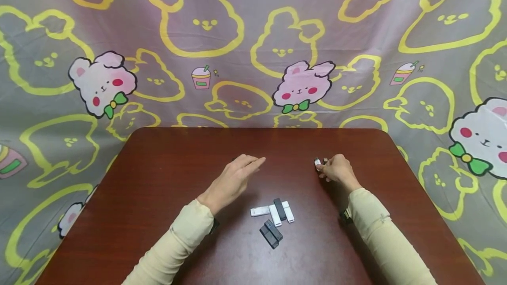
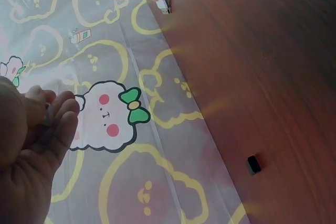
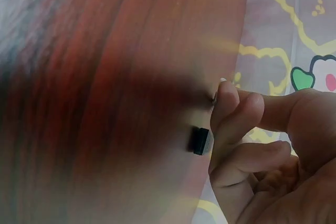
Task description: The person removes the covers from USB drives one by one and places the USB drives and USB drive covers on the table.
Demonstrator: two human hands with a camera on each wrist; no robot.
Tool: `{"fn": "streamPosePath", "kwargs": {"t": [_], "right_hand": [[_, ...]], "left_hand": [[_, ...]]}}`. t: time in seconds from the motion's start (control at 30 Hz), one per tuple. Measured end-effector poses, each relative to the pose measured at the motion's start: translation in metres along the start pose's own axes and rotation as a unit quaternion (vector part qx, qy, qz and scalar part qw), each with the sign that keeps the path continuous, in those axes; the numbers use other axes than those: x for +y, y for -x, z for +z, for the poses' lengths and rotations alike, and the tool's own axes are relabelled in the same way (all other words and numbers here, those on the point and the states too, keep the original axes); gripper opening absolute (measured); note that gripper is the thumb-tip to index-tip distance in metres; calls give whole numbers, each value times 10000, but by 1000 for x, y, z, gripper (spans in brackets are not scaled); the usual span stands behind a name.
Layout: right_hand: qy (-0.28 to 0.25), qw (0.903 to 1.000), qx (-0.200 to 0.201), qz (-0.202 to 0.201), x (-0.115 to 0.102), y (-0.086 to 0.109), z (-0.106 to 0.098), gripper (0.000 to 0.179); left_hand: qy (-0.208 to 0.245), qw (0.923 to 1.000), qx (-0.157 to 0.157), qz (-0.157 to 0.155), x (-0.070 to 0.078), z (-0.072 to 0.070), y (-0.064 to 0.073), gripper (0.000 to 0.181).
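Left: left hand (image 1: 231, 181), fingers extended, above the brown tabletop (image 1: 170, 157). Centre: black and white USB sticks (image 1: 275, 216), clustered. Right: right hand (image 1: 339, 170) pinching a white USB flash drive (image 2: 162, 1), toward the tabletop's far right.

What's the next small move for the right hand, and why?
Probably set the white USB stick down beside the small dark piece and let go. The right hand pinches the stick low, toward the far right of the table, close to that piece; the left hand looks empty. Whether the stick touches the table, I can't tell.
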State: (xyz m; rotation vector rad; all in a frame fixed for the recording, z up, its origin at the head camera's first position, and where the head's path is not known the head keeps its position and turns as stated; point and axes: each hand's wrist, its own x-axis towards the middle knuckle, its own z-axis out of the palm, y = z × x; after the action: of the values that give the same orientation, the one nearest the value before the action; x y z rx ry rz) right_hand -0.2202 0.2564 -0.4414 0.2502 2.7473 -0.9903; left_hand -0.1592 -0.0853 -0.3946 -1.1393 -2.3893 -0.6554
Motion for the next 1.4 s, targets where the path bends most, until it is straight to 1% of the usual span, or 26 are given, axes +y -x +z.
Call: {"fn": "streamPosePath", "kwargs": {"t": [0.03, 0.13, 0.27, 0.37, 0.57, 0.7, 0.83, 0.9, 1.0, 1.07, 1.13, 1.23, 1.33, 1.4], "right_hand": [[2, 10000, -28, -6, 0, 0, 0, 30], [109, 9999, -66, -30, 1, 1, 0, 30], [160, 9998, -78, -39, 4, 4, 0, 30], [199, 9998, -49, -46, 5, 5, -2, 30], [493, 9987, 42, -147, 5, 6, -5, 32], [570, 9982, 149, -81, 5, 8, -9, 35], [595, 9972, 453, 18, 4, 9, -14, 41], [558, 9966, 612, 5, 2, 11, -17, 42], [549, 9956, 756, -100, -4, 16, -24, 43], [556, 9948, 829, -193, -10, 21, -28, 42], [588, 9932, 939, -353, -16, 28, -31, 41], [612, 9877, 1266, -684, -28, 38, -34, 36], [582, 9780, 1673, -1103, -41, 49, -35, 31], [553, 9716, 1855, -1362, -50, 55, -34, 29]], "left_hand": [[-10, 10000, 41, 6, 0, 0, 0, 52], [83, 9998, 155, -25, -1, 1, -1, 39], [178, 9990, 338, -240, -3, 2, -1, 18], [201, 9977, 545, -347, -7, 1, 1, 18], [340, 9926, 1124, -321, -20, -2, 2, 14], [286, 9907, 1263, -420, -29, -5, 2, 14], [223, 9901, 1295, -495, -38, -9, 3, 15], [233, 9897, 1318, -512, -43, -11, 2, 15], [242, 9899, 1275, -578, -51, -13, 0, 15], [261, 9904, 1167, -689, -55, -15, -2, 16], [315, 9909, 1019, -825, -59, -15, -5, 16], [425, 9904, 784, -1053, -64, -12, -11, 16], [488, 9890, 631, -1245, -70, -7, -17, 18], [437, 9878, 533, -1395, -74, -2, -19, 17]]}}
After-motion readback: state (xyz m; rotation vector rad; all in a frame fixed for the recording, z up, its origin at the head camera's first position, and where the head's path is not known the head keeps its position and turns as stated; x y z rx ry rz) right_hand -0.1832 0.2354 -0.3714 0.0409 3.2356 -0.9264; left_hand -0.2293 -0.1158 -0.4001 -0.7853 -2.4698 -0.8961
